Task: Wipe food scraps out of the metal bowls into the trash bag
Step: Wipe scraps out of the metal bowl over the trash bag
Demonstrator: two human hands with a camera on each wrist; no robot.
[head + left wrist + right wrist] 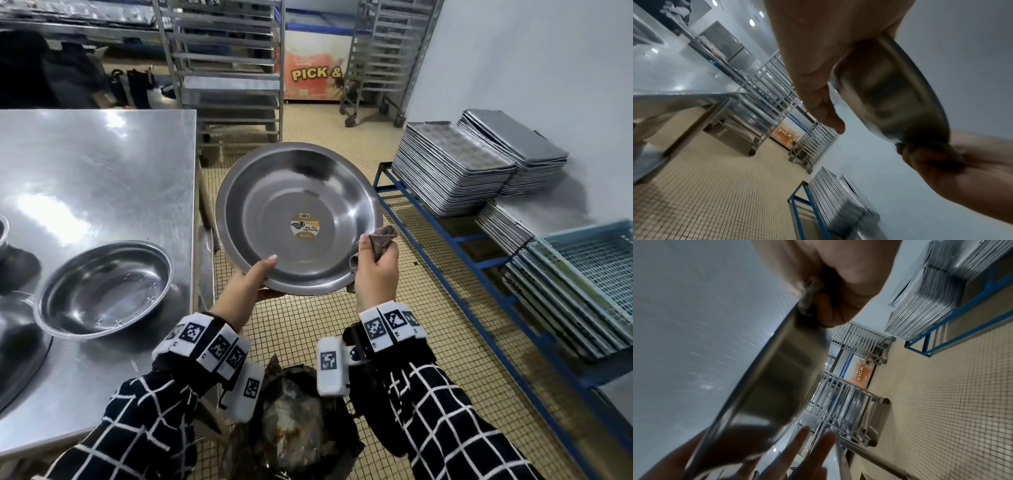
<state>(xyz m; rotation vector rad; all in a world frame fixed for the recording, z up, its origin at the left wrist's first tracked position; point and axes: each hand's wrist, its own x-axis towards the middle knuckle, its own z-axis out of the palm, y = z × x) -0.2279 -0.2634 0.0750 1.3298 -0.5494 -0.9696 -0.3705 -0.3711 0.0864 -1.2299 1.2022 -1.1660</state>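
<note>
I hold a wide metal bowl point(298, 192) in the air, tilted toward me, with a round label stuck to its bottom. My left hand point(253, 277) pinches the near-left rim, thumb inside and fingers point(795, 451) spread under the base. My right hand point(375, 270) grips a grey-brown cloth point(382, 238) against the bowl's right rim. The dark trash bag point(294, 431) gapes open on the floor below my wrists, with scraps inside. The wrist views show the bowl's underside point(885, 91) and the cloth point(807, 293) bunched at the rim. No scraps show inside the bowl.
A steel table point(102, 164) stands at the left with a second metal bowl point(102, 287) on it and parts of others at its left edge. Stacked baking trays point(452, 171) rest on a blue rack point(445, 240) at the right, beside blue crates point(589, 267). Wheeled racks point(233, 85) stand behind.
</note>
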